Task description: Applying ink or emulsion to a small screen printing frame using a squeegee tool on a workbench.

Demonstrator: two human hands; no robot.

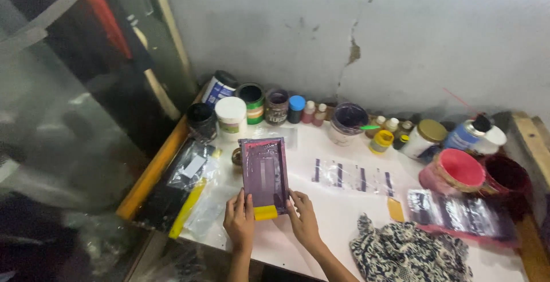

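Head view: your left hand point(239, 220) and right hand point(303, 219) lie flat on either side of the near end of a small purple screen frame point(263, 174), fingers spread and pressing its edges, not curled around anything. The frame lies flat on the white bench point(338, 213), near the front edge, with a yellow squeegee point(265, 212) at its near end between your hands. Judge the frame stiff and light, but its mesh centre is delicate and looks wet with ink, so hold it by the rigid side rails only. The rails may be slippery with ink. Pots and jars point(231, 117) stand just behind it.
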